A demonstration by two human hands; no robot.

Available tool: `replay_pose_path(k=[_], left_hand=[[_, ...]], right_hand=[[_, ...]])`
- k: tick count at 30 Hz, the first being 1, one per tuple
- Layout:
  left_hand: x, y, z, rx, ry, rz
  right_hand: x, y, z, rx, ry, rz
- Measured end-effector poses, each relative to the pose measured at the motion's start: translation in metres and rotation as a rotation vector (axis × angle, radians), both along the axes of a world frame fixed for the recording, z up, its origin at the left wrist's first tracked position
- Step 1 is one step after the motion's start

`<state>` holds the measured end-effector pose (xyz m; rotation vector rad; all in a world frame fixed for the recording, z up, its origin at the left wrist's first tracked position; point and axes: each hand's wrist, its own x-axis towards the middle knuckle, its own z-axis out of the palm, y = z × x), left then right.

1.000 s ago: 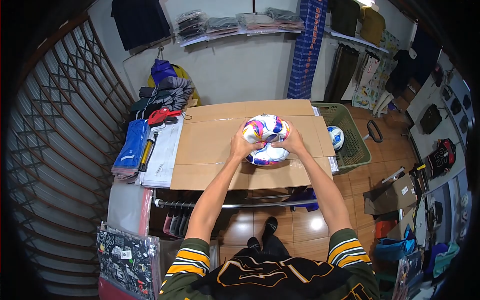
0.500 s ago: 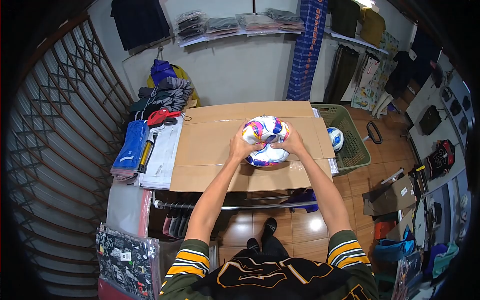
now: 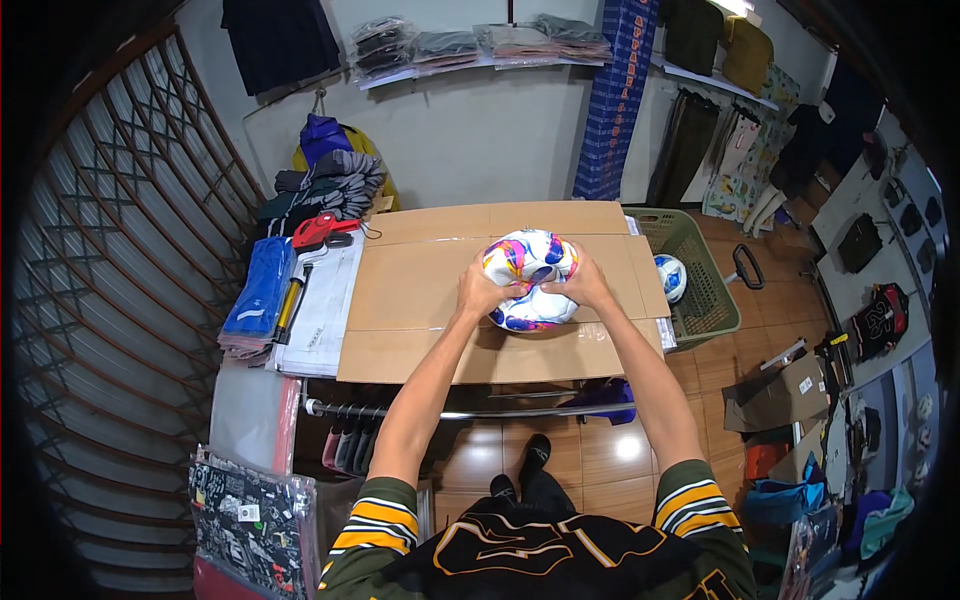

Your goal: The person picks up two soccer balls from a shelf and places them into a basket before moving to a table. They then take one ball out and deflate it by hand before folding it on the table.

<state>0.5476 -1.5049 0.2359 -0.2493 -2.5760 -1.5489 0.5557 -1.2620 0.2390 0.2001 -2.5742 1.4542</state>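
Observation:
A white soccer ball (image 3: 535, 256) with purple, pink and orange patches is squeezed between my two hands. It looks soft, with a dent across its near side where both thumbs press in. My left hand (image 3: 484, 288) grips its left side, and my right hand (image 3: 583, 283) is wrapped round the right. Beneath the ball lies a flattened cardboard sheet (image 3: 405, 290) that covers the tabletop. The fingers behind the ball are partly hidden.
Left on the table are a red tool (image 3: 318, 232), a yellow-and-black hand pump (image 3: 290, 305) and folded blue clothing (image 3: 262, 285). A green basket (image 3: 715, 285) holding another ball (image 3: 670, 278) stands to the right. A metal clothes rail (image 3: 470, 412) runs below the table's near edge.

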Motion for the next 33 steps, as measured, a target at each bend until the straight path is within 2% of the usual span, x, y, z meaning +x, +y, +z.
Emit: replay_pose_path(k=[33], left_hand=[[-0.0066,0.0037,-0.0006,-0.045,-0.025,0.067]], right_hand=[[-0.0013,-0.0042,0.0073,0.013,-0.045,-0.078]])
